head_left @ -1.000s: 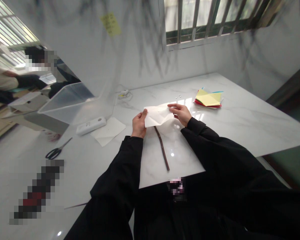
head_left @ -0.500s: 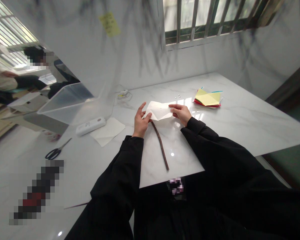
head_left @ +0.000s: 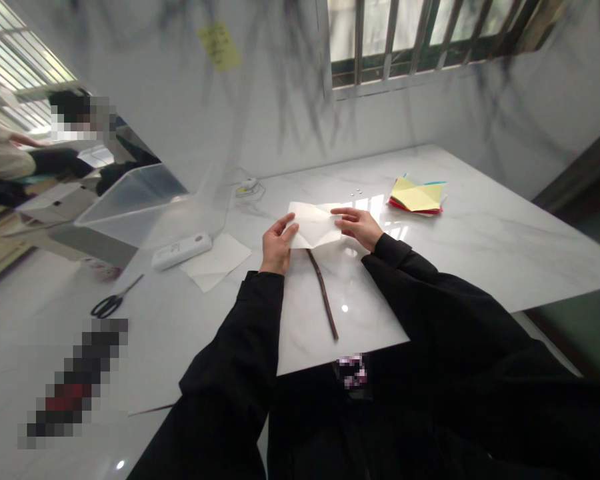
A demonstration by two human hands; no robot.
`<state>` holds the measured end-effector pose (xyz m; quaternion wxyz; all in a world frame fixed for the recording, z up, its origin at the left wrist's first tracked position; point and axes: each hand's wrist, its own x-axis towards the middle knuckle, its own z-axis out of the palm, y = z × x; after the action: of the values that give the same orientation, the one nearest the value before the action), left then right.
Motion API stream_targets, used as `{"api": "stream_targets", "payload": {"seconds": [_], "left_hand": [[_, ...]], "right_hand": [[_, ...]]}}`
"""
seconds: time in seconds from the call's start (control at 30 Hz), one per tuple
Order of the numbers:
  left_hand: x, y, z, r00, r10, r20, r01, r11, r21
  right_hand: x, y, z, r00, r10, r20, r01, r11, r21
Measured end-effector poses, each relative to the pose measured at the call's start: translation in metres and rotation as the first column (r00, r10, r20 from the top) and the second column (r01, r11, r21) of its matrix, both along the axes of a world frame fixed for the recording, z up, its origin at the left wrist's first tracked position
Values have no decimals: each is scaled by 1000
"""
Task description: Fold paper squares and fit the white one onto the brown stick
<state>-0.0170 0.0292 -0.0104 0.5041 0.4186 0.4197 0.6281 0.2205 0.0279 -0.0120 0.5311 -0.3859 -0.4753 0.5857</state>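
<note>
A creased sheet of white paper (head_left: 313, 225) is held up between my two hands over the table. My left hand (head_left: 277, 247) pinches its left edge between thumb and fingers. At the right edge, the fingers and thumb of my right hand (head_left: 360, 228) are closed on the paper. Below the sheet a thin brown stick (head_left: 323, 290) lies on the marble-patterned table (head_left: 370, 307), its upper end hidden by the paper. To the left of my left hand rests another folded white sheet (head_left: 219, 263).
Scissors (head_left: 113, 303) and a white oblong device (head_left: 181, 251) lie at the left, near a clear plastic bin (head_left: 135, 200). Coloured paper sheets (head_left: 416, 197) are stacked at the back right. A seated person (head_left: 55, 160) is beyond the bin.
My left hand has moved slightly left and the paper is spread flatter, its lower edge nearer to me. The right hand has barely shifted.
</note>
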Motion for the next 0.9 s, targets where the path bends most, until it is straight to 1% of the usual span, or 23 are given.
{"api": "stream_targets", "payload": {"seconds": [0.13,0.2,0.5,0.7,0.9], "left_hand": [[-2,0,3,999,2,40,-1,999,-45],[-3,0,4,998,-2,62,7,998,-67],[-6,1,6,986,-42,163,66,987,-146],[-9,2,4,986,-81,149,101,986,-130],[-9,3,4,980,-80,182,105,985,-135]], "right_hand": [[1,-4,4,994,104,40,-103,994,-29],[1,-5,4,992,119,45,-118,992,-33],[1,-1,1,999,41,22,-41,999,-1],[0,-3,5,1000,-6,29,7,1000,-16],[-1,-2,3,999,-25,-42,23,999,-27]]}}
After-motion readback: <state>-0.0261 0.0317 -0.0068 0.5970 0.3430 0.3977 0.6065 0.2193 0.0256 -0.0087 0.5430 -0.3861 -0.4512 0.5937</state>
